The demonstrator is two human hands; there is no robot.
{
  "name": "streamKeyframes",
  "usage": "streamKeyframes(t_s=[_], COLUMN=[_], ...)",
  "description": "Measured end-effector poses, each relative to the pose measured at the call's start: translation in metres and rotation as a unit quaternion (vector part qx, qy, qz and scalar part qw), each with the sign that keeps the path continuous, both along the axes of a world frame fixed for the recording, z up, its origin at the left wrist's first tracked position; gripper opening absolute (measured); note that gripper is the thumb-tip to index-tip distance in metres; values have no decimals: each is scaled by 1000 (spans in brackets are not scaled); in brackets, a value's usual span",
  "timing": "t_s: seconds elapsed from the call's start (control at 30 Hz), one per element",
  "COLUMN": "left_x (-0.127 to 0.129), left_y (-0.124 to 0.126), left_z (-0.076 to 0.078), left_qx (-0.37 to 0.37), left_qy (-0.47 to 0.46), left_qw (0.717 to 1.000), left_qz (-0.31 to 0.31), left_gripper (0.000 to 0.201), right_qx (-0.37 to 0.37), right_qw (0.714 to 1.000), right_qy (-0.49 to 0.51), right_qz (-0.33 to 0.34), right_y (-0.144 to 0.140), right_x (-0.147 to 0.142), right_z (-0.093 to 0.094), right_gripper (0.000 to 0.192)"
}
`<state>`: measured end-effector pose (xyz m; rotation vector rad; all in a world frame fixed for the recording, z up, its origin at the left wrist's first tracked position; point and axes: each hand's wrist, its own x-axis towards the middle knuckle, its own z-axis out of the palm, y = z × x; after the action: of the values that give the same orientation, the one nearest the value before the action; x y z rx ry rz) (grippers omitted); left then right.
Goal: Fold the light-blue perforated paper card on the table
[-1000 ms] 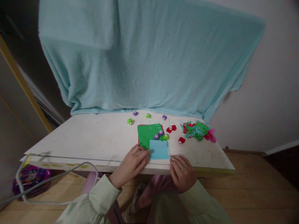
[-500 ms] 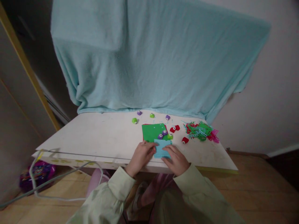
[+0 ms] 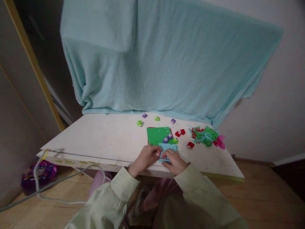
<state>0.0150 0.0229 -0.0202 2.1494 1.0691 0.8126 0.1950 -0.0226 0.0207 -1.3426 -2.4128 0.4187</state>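
Observation:
A light blue sheet of paper point(image 3: 169, 146) lies near the table's front edge, overlapping the lower part of a green sheet point(image 3: 156, 135). My left hand point(image 3: 148, 157) has its fingers closed at the sheet's left edge. Bent over the right side of the same sheet is my right hand point(image 3: 174, 161), its fingertips pressed on it and hiding part of it. Along the sheet's lower edge runs a dotted strip. Just above it sit two small purple pieces point(image 3: 167, 138) with white eye-like dots and a lime green one point(image 3: 175, 140).
Red eyed pieces point(image 3: 190, 145) lie to the right, before a heap of perforated paper scraps point(image 3: 206, 136). More small pieces, such as a green one point(image 3: 139, 123), stand farther back. A blue cloth point(image 3: 166, 63) hangs behind the table point(image 3: 95, 133). A cable point(image 3: 69, 175) loops at the front left.
My right hand has shifted left and its fingers have curled over the blue paper's lower part. The dotted strip now shows there. The view has swung slightly left.

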Motion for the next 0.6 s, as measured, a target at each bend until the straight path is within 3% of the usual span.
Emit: streamKeyframes(t_s=[0.27,0.6], left_x=[-1,0], left_y=[3,-5], left_z=[2,13], left_qx=[6,28], left_qy=[32,88], left_qw=[999,996], left_qz=[-16,-18], left_gripper=[22,24], right_qx=[-1,-8], right_qw=[993,989], right_qy=[116,146], right_qz=[6,13], right_y=[-4,-8], right_x=[-5,-1], right_z=[-10,-14], right_gripper=[8,6])
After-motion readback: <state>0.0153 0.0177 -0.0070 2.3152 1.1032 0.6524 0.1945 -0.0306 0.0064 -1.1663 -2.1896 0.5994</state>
